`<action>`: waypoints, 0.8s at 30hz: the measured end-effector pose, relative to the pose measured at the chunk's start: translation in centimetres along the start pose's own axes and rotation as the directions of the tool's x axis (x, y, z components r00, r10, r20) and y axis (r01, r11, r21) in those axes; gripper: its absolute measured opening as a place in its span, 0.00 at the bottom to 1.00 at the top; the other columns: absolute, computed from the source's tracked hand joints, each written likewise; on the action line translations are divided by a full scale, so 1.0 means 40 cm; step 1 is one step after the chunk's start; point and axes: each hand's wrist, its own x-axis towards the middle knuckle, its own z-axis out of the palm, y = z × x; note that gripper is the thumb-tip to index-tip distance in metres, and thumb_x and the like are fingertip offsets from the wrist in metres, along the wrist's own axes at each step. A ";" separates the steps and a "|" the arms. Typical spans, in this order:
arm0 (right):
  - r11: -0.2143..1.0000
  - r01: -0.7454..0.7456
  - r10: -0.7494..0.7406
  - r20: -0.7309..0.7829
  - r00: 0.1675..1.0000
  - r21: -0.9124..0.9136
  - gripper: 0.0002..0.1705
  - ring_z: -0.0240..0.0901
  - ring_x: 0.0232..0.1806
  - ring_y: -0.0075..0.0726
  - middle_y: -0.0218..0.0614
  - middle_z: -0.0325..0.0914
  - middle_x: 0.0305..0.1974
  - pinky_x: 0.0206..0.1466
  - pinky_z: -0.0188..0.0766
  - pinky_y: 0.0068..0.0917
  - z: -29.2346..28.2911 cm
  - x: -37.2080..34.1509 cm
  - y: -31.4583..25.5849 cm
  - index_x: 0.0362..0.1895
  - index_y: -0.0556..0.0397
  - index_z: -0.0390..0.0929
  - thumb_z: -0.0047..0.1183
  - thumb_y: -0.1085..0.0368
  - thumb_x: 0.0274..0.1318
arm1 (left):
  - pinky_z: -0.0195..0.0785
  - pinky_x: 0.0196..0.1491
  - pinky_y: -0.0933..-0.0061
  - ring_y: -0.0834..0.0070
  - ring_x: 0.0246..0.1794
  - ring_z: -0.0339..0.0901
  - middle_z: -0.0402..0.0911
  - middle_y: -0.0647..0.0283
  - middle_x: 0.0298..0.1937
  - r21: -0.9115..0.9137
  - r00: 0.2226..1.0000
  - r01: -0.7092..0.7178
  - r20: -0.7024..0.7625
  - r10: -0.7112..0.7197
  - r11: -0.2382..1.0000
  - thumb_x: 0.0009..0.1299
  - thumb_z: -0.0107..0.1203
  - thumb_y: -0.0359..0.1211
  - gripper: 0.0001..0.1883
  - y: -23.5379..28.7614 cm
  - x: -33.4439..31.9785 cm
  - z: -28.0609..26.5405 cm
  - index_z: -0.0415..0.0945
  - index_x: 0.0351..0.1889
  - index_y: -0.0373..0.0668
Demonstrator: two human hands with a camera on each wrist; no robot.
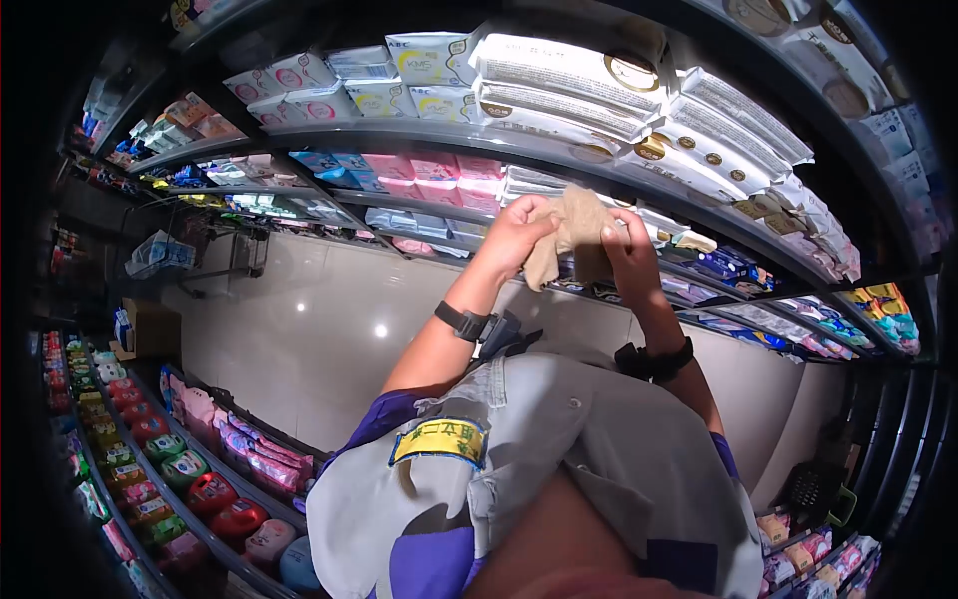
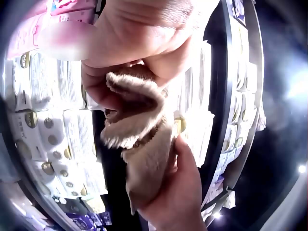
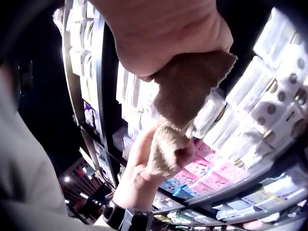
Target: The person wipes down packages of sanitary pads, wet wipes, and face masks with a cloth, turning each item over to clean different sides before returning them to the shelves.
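Observation:
A tan fuzzy cloth [image 1: 579, 232] is held up between both hands, in front of the shelves. My left hand [image 1: 519, 237] grips its left part, with a folded bunch showing under the fingers in the left wrist view, where the cloth [image 2: 144, 110] doubles over. On the other side my right hand [image 1: 631, 258] pinches the edge between thumb and fingers. Seen from the right wrist, the cloth [image 3: 187, 86] hangs in a darker flat piece below the right hand [image 3: 178, 33], and a lighter bunch sits in the left hand [image 3: 139, 159].
Shelves ahead carry white packs [image 1: 569, 75] and pink packs [image 1: 429, 170]. Behind the body, a lower shelf holds red bottles [image 1: 225, 504] and pink pouches [image 1: 264, 449]. A cardboard box [image 1: 155, 329] stands at the left on the tiled floor [image 1: 329, 314].

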 end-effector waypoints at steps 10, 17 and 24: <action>0.979 -0.073 0.067 0.034 0.997 0.188 0.18 0.77 0.41 0.29 0.39 0.79 0.44 0.43 0.75 0.29 -0.073 0.053 0.006 0.53 0.60 0.70 0.49 0.62 0.66 | 0.70 0.50 0.73 0.77 0.44 0.75 0.77 0.62 0.45 0.073 0.927 -0.234 -0.285 0.245 0.970 0.72 0.51 0.26 0.14 -0.013 0.055 0.121 0.67 0.55 0.39; 0.676 -0.203 0.177 0.111 0.978 0.709 0.18 0.79 0.50 0.39 0.42 0.78 0.51 0.53 0.78 0.38 -0.300 0.057 0.070 0.58 0.60 0.69 0.48 0.70 0.66 | 0.65 0.60 0.61 0.52 0.56 0.70 0.70 0.47 0.56 0.864 0.753 -0.393 0.106 0.649 0.314 0.65 0.60 0.28 0.28 -0.134 0.111 0.378 0.64 0.64 0.36; 0.636 -0.095 0.216 -0.059 0.975 0.766 0.18 0.78 0.51 0.37 0.39 0.78 0.49 0.53 0.77 0.35 -0.569 -0.046 0.102 0.55 0.56 0.71 0.56 0.72 0.60 | 0.65 0.54 0.57 0.51 0.49 0.69 0.73 0.47 0.47 0.866 0.772 -0.433 0.212 0.599 0.251 0.62 0.58 0.23 0.28 -0.251 0.165 0.627 0.67 0.62 0.36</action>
